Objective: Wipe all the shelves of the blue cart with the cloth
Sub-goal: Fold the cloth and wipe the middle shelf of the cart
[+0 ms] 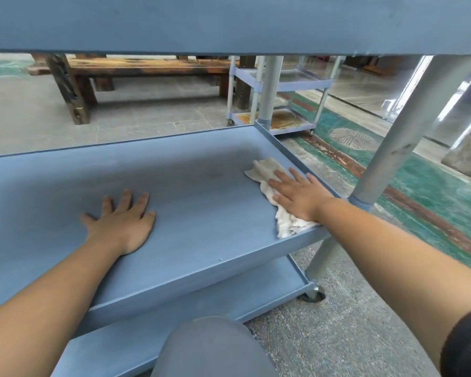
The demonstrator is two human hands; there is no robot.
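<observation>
Right hand (pixel 297 193) flat, fingers straight, pressing crumpled off-white cloth (pixel 267 186) on middle shelf (pixel 201 202) of blue cart (pixel 229 23), near right rim. Left hand (pixel 123 221) spread flat on smooth matte shelf, well left of cloth.

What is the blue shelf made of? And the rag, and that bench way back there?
The blue shelf looks like plastic or painted metal, matte and smooth with a moulded raised rim; I cannot tell which. The rag under the right hand looks like soft cotton towelling, off-white, nubbly and crumpled. The bench looks like old wood, dark, rough and stained, with visible grain.
</observation>
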